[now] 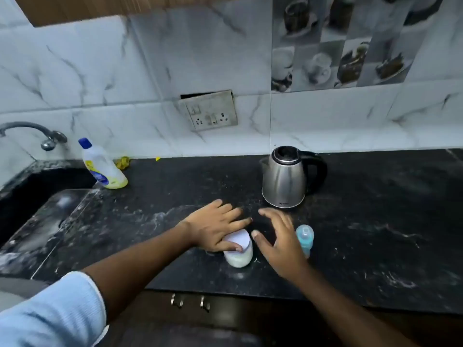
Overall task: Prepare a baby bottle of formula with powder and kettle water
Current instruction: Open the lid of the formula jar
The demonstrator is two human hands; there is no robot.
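Note:
A small clear jar of white powder (238,256) with a white lid stands on the black counter (375,234) near its front edge. My left hand (213,225) rests on the jar's left side and lid, thumb on the lid, fingers spread. Just right of the jar, my right hand (280,242) hovers open with nothing in it. Behind the right hand stands a baby bottle (305,237) with a blue teat and cap, partly hidden by the fingers. A steel kettle (285,179) with a black handle and closed lid stands farther back.
A sink (37,196) with a tap (30,132) lies at the left. A dish soap bottle (102,166) with a blue cap stands beside it. A wall socket plate (210,111) sits on the marble tiles. Drawer handles (190,301) show below the counter's edge.

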